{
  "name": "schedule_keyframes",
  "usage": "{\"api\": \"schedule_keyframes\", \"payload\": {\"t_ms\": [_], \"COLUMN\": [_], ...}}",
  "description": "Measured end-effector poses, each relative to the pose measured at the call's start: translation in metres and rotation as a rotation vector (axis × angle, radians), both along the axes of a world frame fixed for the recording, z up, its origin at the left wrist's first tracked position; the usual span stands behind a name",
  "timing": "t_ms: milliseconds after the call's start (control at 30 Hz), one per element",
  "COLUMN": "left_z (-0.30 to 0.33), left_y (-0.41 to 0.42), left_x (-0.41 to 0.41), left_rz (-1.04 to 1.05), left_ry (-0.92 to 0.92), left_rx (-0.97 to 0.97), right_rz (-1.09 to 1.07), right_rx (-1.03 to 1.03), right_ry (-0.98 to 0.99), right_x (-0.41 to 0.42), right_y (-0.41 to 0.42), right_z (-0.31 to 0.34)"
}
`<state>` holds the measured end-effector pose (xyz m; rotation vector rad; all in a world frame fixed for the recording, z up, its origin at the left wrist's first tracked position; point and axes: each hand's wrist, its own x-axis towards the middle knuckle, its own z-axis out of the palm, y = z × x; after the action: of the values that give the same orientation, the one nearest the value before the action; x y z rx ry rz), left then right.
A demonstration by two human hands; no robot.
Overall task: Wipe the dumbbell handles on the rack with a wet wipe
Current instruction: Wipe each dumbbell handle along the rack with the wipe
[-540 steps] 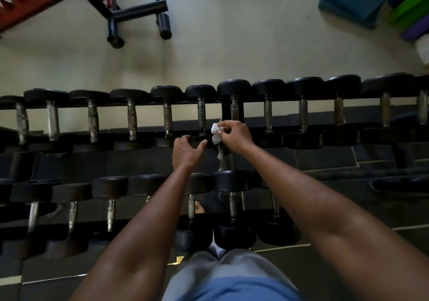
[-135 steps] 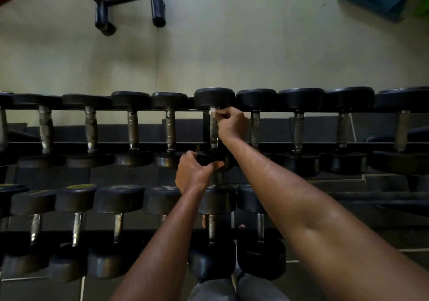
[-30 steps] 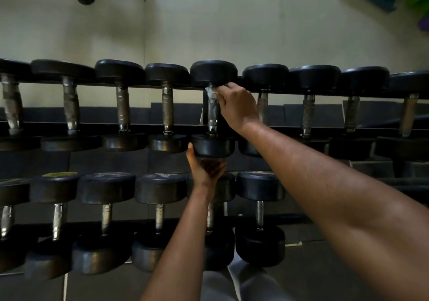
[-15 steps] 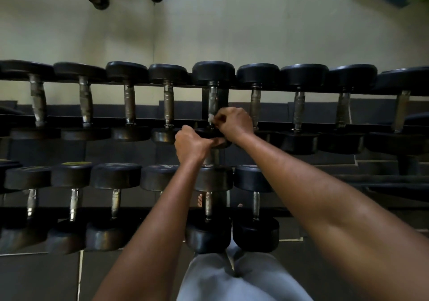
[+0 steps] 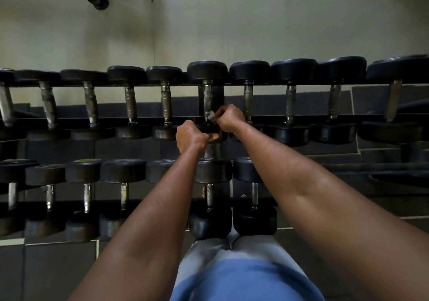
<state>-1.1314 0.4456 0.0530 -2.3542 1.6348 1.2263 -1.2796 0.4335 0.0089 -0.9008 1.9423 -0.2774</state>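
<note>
Rack (image 5: 232,84), upper row: dumbbell handle (image 5: 207,98) under treatment is the one directly over the rack's central upright. Long axis runs away from the body, far head (image 5: 207,72) up, near head (image 5: 209,131) toward the person.

Right hand (image 5: 228,118) at the near end of that handle, fingers curled, pinching the wet wipe (image 5: 211,115) against the metal just above the near head. Unwiped length lies straight beyond the fingers, toward the far head. Right hand nearer to it.

Left hand (image 5: 190,135) below and left of the wipe, fingers wrapped on the near head, thumb across its face.

Against half a second ago: same handle, same low grip position, wipe a shade more visible. One second ago: right hand up by the far head, left hand cupped under the near head.
</note>
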Motion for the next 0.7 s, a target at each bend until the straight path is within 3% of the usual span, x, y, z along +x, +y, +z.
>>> {"api": "schedule_keyframes", "payload": {"t_ms": [333, 567, 700], "left_z": [-0.004, -0.005, -0.011], "left_y": [0.002, 0.001, 0.004], "left_x": [0.011, 0.014, 0.017], "left_rz": [0.030, 0.018, 0.006], "left_ry": [0.080, 0.129, 0.138], "left_rx": [-0.032, -0.049, -0.079], "right_rz": [-0.129, -0.395, -0.512], "right_rx": [0.106, 0.019, -0.078], "right_ry": [-0.121, -0.287, -0.220], "right_x": [0.000, -0.005, -0.001], "right_y": [-0.016, -0.027, -0.049], "right_z": [-0.018, -0.009, -0.012]}}
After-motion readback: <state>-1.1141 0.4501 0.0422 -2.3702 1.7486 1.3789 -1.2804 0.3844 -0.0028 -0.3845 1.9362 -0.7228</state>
